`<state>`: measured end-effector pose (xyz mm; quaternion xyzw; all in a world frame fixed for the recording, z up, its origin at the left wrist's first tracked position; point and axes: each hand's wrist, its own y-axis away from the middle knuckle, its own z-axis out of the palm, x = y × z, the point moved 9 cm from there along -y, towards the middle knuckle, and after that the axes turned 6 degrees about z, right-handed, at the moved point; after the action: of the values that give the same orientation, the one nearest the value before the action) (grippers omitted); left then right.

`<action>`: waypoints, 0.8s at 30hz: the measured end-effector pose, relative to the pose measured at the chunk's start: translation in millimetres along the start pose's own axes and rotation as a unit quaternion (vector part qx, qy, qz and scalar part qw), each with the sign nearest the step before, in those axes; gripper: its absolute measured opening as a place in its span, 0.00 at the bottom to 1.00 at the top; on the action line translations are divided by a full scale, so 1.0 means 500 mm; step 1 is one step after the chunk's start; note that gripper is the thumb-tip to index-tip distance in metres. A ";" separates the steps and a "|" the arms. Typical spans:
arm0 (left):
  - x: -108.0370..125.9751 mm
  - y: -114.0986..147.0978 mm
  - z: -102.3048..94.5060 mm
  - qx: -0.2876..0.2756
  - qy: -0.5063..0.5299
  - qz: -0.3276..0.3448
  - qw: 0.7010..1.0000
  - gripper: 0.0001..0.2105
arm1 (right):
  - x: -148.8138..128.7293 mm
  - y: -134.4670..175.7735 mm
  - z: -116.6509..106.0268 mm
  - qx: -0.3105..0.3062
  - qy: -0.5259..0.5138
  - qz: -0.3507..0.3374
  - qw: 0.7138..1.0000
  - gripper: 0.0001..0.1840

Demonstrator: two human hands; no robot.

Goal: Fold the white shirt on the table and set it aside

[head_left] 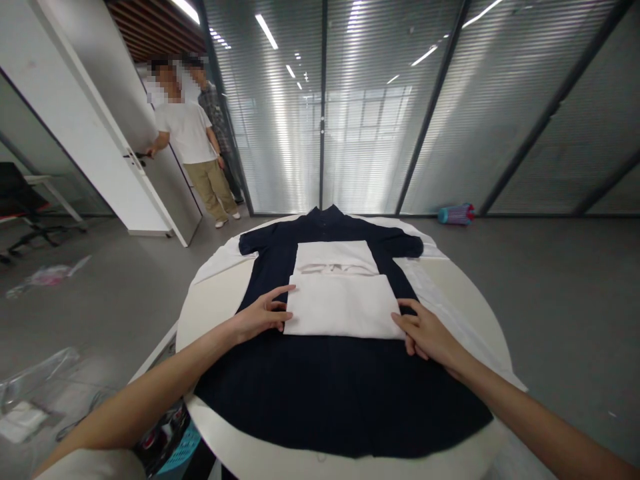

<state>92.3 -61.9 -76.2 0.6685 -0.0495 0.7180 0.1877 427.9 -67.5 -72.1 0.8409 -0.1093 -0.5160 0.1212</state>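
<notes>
A folded white shirt (343, 305) lies on the chest of a navy short-sleeved polo shirt (320, 387), which is spread flat with its collar at the far end. A creased opening shows across the white shirt's upper part. My left hand (263, 315) pinches the white shirt's left edge, with the index finger and thumb on the cloth's border and the other fingers curled. On the opposite side, my right hand (423, 330) grips the right edge with thumb and fingers; some fingertips are hidden. More white cloth (437, 297) shows beneath the navy polo.
The round white table (200, 320) holds the garments. Below its left side stands a blue basket (183, 450). Clear plastic wrapping (43, 373) litters the floor. A blue-and-pink bin (456, 214) lies by the glass wall. Two people (185, 130) stand at the open door (115, 120).
</notes>
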 end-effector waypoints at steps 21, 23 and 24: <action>0.177 -0.158 0.093 0.102 -0.694 0.297 0.647 0.24 | -0.252 -0.110 0.049 0.173 0.496 -0.299 0.796 0.28; 0.159 -0.204 0.127 0.099 -0.730 0.295 0.608 0.24 | -0.267 -0.136 0.091 0.170 0.538 -0.305 0.767 0.31; 0.150 -0.221 0.139 0.098 -0.740 0.296 0.596 0.23 | -0.268 -0.146 0.107 0.172 0.546 -0.307 0.760 0.30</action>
<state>192.2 33.2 -15.6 0.9335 -0.2958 -0.0059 -0.2026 325.1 38.2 -5.7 0.9755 0.1523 0.0490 -0.1512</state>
